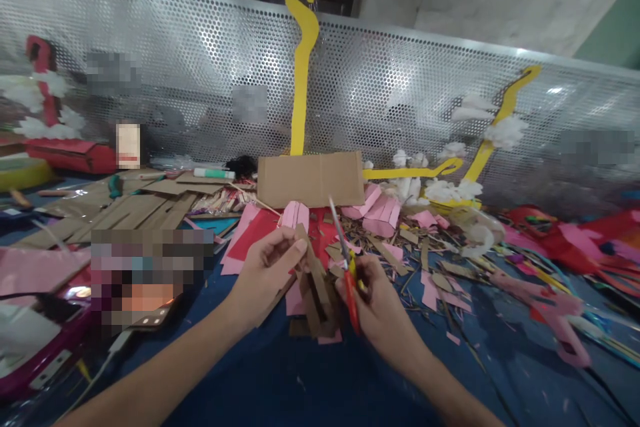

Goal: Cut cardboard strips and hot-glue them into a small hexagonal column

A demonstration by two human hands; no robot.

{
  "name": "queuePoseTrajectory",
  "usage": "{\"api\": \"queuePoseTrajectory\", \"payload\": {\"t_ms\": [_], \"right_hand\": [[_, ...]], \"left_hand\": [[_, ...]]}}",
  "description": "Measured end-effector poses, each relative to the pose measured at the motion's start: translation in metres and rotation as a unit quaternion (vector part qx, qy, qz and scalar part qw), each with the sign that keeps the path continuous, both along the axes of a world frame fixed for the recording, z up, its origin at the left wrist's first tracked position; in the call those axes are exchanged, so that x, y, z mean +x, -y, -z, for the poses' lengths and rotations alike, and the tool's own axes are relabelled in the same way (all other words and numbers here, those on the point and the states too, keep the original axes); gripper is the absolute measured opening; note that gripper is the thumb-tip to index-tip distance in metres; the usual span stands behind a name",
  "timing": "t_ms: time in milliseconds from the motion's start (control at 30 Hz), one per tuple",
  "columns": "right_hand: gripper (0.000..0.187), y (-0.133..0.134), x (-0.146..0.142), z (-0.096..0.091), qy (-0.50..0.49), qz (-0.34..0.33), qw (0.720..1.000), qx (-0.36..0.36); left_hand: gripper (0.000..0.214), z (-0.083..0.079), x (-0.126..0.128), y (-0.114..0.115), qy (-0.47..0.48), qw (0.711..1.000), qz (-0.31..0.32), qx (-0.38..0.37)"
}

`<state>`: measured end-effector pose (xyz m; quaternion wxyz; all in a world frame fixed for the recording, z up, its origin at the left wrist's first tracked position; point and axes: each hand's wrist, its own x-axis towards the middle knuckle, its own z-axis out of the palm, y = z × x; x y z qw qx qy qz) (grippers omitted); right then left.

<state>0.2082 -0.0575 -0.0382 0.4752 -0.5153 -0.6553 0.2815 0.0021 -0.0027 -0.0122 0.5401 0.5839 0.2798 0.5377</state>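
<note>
My left hand (274, 265) pinches a narrow piece of brown cardboard (319, 280) between thumb and fingers, in the middle of the view. Close by on the right, my right hand (375, 290) is closed around the red and yellow handles of a pair of scissors (351, 287). The blades point up and away, beside the cardboard; whether they touch it I cannot tell. Beneath both hands lie pink and red paper sheets (246, 240). Just beyond stands a brown cardboard box (310, 180) with a tall yellow hooked strip (300, 80) rising behind it.
Cardboard and paper scraps (395, 247) litter the blue table (280, 380). At the right lies a pink glue gun (550, 310) with a cord. Flat cardboard pieces (140, 210) and a glue stick (214, 174) are on the left. A perforated metal panel (210, 80) runs along the back.
</note>
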Motion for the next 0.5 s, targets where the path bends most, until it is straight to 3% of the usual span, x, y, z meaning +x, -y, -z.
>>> {"api": "queuePoseTrajectory", "payload": {"t_ms": [100,200,367,500], "right_hand": [[0.015,-0.011,0.021,-0.002,0.114,0.102,0.987,0.043],[0.016,-0.022,0.041,0.002,0.148,0.148,0.977,0.041],[0.017,-0.031,0.053,0.015,0.194,0.175,0.964,0.050],[0.005,-0.024,0.044,0.004,0.214,0.159,0.961,0.077]], "left_hand": [[0.025,-0.001,-0.001,-0.003,-0.004,1.000,-0.025,-0.013],[0.022,-0.001,-0.003,-0.006,-0.013,0.999,-0.039,-0.024],[0.019,-0.002,-0.005,-0.006,-0.028,0.999,-0.034,-0.030],[0.018,-0.001,-0.004,-0.007,-0.034,0.999,-0.026,-0.022]]}}
